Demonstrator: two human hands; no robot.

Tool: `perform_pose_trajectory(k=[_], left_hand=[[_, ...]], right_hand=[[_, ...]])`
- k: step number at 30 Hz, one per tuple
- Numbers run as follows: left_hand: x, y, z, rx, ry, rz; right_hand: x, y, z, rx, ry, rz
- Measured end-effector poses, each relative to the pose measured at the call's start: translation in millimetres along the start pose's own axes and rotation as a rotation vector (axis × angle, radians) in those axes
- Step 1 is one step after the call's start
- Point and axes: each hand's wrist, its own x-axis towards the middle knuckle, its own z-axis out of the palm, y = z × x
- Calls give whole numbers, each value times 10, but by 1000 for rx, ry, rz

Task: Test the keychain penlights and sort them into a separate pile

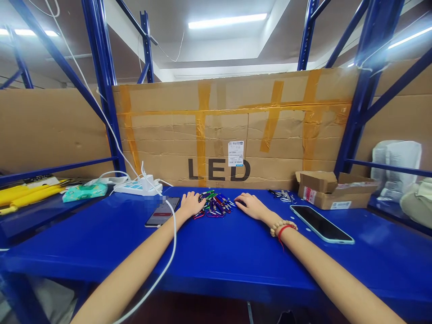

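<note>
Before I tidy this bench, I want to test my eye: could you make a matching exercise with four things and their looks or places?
1. clip pile
2. power strip
3. farther-right phone
4. small box

A. white, plug in it
B. brown, flaps open
C. many-coloured, between left hand and right hand
D. black screen, pale blue edge

Pairs: 1-C, 2-A, 3-D, 4-B

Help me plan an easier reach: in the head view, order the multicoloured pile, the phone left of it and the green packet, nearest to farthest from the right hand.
From the right hand:
1. Multicoloured pile, just to its left.
2. Phone, farther left, past the left hand.
3. Green packet, toward the view's left side.
</note>
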Motion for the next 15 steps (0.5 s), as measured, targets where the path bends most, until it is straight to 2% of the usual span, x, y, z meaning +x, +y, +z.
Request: perform_pose_trajectory(k=[15], left_hand=[[57, -52, 46, -66, 22, -94]], right_hand=[[9, 35, 26, 24, 1, -11]])
